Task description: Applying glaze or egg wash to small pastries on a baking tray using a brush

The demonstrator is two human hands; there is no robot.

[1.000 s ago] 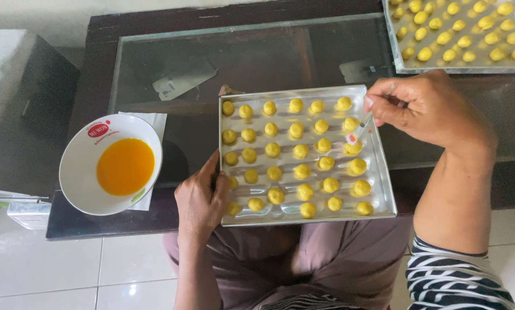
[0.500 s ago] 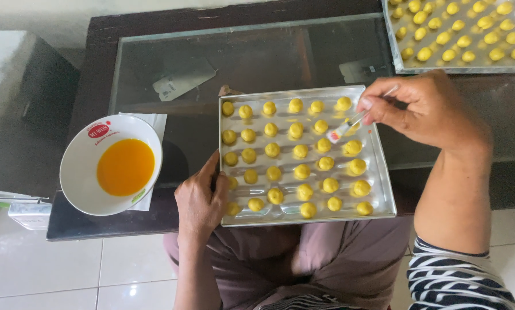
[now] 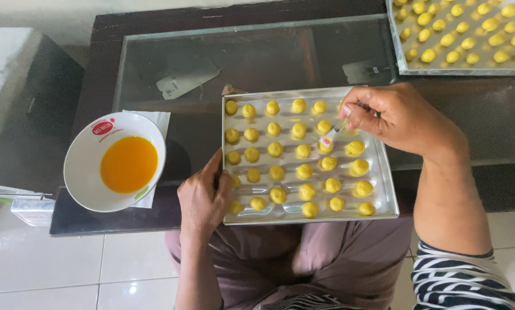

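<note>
Dark glass-topped table [image 3: 303, 51] over white floor tiles; you sit at its near edge, knees at the bottom centre of the frame. Nearest you, your left hand [image 3: 203, 198] clamps the lower left rim of the metal tray [image 3: 386, 198], fingers curled over the edge, holding it steady. The tray sits mid-frame, near edge overhanging the table, loaded with rows of small yellow dough balls [image 3: 304, 171]. Your right hand [image 3: 401, 117], right of centre, pinches a small brush [image 3: 333, 133] between thumb and fingers, a tight narrow grip; the bristle tip touches a ball in the upper right part of the tray. Progress, judging by shine: the right-side balls look somewhat glossier, the left columns duller, so roughly part coated, much left; hard to tell exactly. Left of the tray, a white bowl [image 3: 82, 166] of orange-yellow liquid rests on a paper napkin [image 3: 157, 120], well apart from the brush. Far upper right, a second tray [image 3: 409, 68] of yellow balls, partly out of frame.
</note>
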